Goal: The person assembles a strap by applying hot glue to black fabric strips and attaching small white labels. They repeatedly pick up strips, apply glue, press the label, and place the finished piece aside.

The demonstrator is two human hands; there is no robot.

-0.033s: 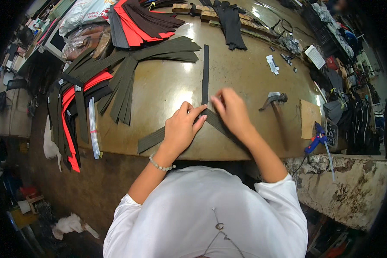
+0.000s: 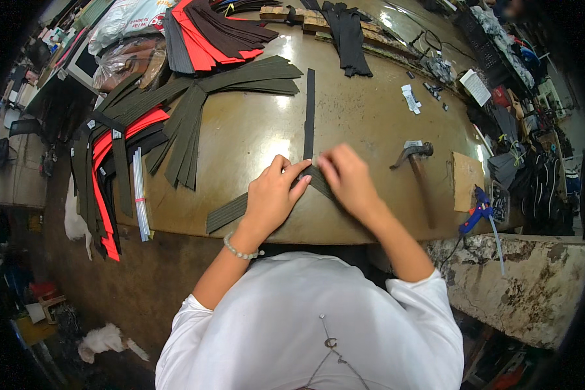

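Observation:
My left hand (image 2: 274, 195) is closed, its thumb and index finger pinching the bend of a flat bundle of dark green fabric strips (image 2: 227, 213) on the table. One arm of the bundle slants out to the lower left. The other runs right beneath my right hand (image 2: 348, 181). From the pinched bend a narrow black strip (image 2: 310, 104) lies straight away from me. My right hand hovers just right of the bend, its fingers curled and slightly blurred. Whatever it may hold is too small or hidden to make out.
A hammer (image 2: 418, 166) rests to the right, nearer than some small white labels (image 2: 410, 99). Farther right is a blue glue gun (image 2: 480, 211). Bundles of green strips (image 2: 192, 130) and red strips (image 2: 102, 195) spread at left, beside thin white sticks (image 2: 141, 198).
My right hand has shifted slightly down and left, nearer the bend. My left hand keeps its pinch on the strips.

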